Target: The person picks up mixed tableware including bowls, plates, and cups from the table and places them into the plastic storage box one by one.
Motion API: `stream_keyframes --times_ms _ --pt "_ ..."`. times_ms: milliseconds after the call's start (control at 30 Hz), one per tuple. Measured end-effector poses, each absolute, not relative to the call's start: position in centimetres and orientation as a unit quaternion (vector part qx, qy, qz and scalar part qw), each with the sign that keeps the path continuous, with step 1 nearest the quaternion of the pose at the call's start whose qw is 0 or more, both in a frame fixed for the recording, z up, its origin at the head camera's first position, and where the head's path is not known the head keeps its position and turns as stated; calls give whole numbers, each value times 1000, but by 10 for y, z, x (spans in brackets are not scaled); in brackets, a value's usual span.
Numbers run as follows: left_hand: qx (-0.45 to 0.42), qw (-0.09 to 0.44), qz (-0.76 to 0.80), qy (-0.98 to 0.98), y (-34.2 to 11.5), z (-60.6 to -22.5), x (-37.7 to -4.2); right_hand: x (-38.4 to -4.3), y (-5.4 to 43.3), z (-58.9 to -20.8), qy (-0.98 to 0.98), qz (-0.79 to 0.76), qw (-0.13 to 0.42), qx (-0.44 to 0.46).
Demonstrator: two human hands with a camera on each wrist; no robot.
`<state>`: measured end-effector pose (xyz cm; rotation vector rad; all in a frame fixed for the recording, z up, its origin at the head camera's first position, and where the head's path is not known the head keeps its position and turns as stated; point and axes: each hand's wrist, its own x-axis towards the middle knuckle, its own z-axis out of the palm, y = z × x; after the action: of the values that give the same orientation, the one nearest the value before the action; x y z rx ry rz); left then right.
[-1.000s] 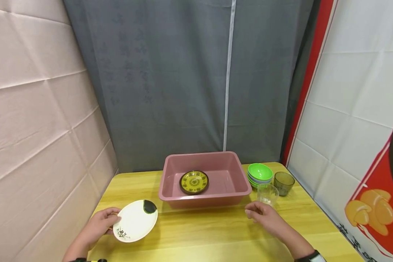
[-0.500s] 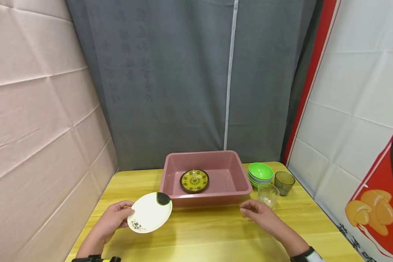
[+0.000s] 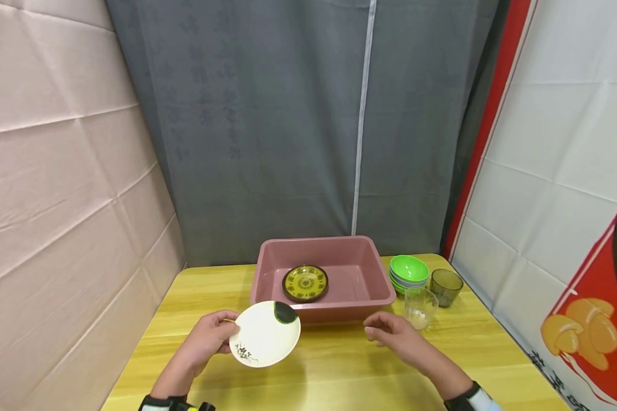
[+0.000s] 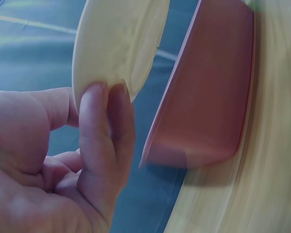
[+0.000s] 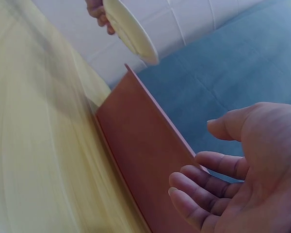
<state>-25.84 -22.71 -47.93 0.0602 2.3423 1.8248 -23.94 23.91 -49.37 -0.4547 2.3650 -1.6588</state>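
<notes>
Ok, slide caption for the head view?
White plate in the left grip, near a pink tub with a yellow plate inside.

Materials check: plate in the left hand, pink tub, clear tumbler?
White plate: smooth, with printed decoration; glazed ceramic or melamine, can't tell which.
Pink tub: probably molded plastic, semi-gloss; uniform color, rounded corners, sheen inside.
Clear tumbler: glass or clear plastic, smooth; see-through, with light glints.

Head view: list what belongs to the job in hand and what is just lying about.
Likely in the job:
white plate, held in the left hand
pink tub, just beyond it
yellow plate, inside the tub

Seemingly just lying about:
stacked bowls, right of the tub
clear glass
dark glass
</notes>
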Motion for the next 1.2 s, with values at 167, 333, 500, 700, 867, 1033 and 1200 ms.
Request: stream_keyframes --times_ms 167,333,500,700,867,1033,1200 --pt "39 94 614 783 -205 -477 -259 -241 228 -493 794 -574 121 -160" --pt "49 94 619 778 -184 -477 -263 -242 220 -492 792 -579 113 -156" --pt "65 88 618 779 -168 -478 -267 -243 213 -492 784 -592 108 -150" --pt "75 91 619 777 -153 -483 -269 -242 204 -491 761 -621 121 -144" --pt "85 92 629 767 -141 -486 -269 -239 198 -492 737 -650 131 -133" --pt "87 90 633 764 -132 -488 -269 -238 195 -495 722 -667 145 -116" --pt "89 88 633 764 -126 -489 -270 -239 192 -496 704 -685 154 -110"
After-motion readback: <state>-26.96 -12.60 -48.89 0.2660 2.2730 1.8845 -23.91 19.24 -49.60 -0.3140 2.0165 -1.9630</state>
